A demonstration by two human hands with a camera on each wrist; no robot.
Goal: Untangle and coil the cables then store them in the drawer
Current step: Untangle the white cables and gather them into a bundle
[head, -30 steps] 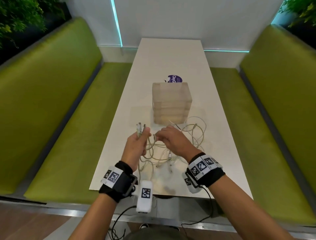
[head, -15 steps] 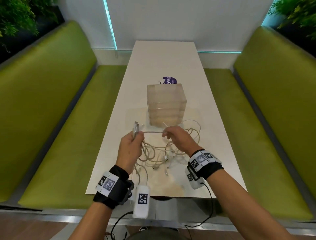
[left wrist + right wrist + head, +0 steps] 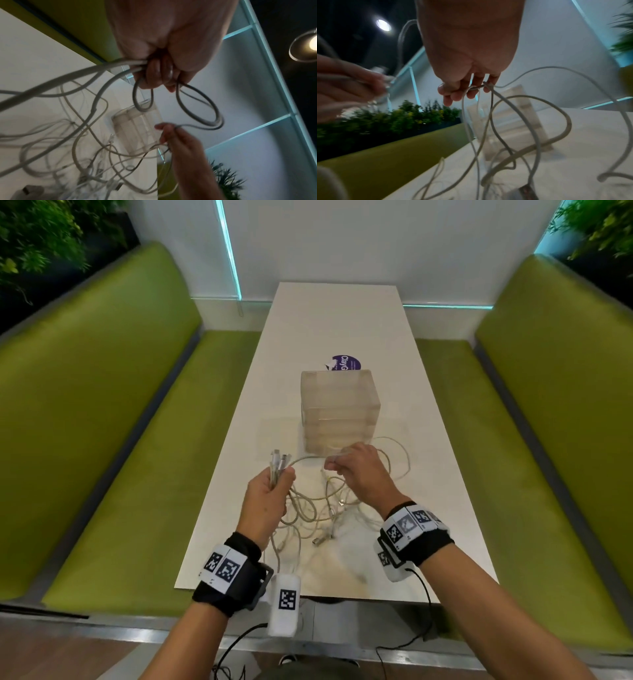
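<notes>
In the head view, the left hand [image 3: 265,501] is raised above the white worktop [image 3: 339,320] and its fingers are curled around a bundle of cable ends, the plugs [image 3: 279,458] pointing up. The right hand [image 3: 359,470] pinches one strand that arcs across to the left hand. The tangled cables [image 3: 318,508] lie on the worktop between the wrists, just before the clear drawer box [image 3: 337,409], whose drawers look closed. Behind the box is a purple sticker [image 3: 346,363] with "ClayG" readable; the rest is hidden.

In the left wrist view, the left fingers [image 3: 159,75] grip several strands, and two loops [image 3: 197,106] hang below them. This looks like the untangling step, with coiling only begun.

In the right wrist view, the right fingers [image 3: 458,93] pinch a thin strand [image 3: 476,88]; other cables droop to the worktop. I judge the next move needs drawing this strand free of the knot slowly, without tightening it.
</notes>
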